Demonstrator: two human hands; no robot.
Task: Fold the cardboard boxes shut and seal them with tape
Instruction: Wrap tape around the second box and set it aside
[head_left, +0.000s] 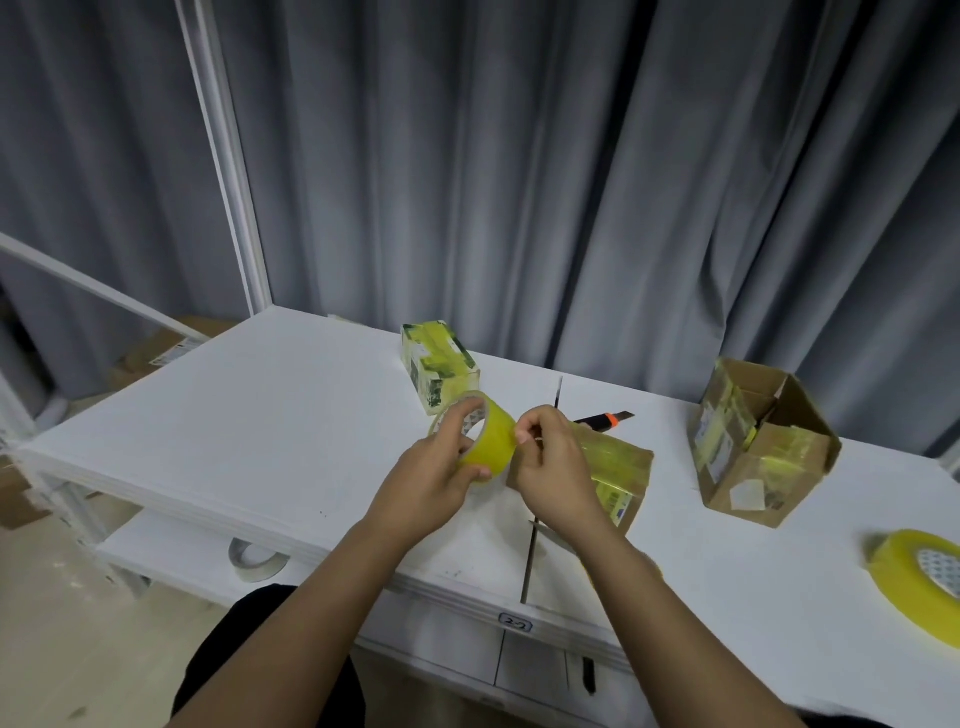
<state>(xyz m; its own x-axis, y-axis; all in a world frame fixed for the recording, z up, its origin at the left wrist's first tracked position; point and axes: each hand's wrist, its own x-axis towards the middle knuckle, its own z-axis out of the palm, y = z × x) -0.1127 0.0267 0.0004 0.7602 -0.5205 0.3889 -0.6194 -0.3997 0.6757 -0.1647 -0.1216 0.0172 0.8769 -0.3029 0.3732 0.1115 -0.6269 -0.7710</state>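
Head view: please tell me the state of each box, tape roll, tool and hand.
Small box: shut, taped.
Middle box: shut, taped.
Large box: flaps open.
Held tape roll: gripped by left hand.
Right hand: pinching the roll's tape end.
Second tape roll: lying flat.
Utility knife: lying on table.

Soft, even light from overhead brightens the white table (260, 415) with only faint shadows, while beyond it the curtain (571, 182) dims and wide-angle distortion bends the softly blurred frame edges.
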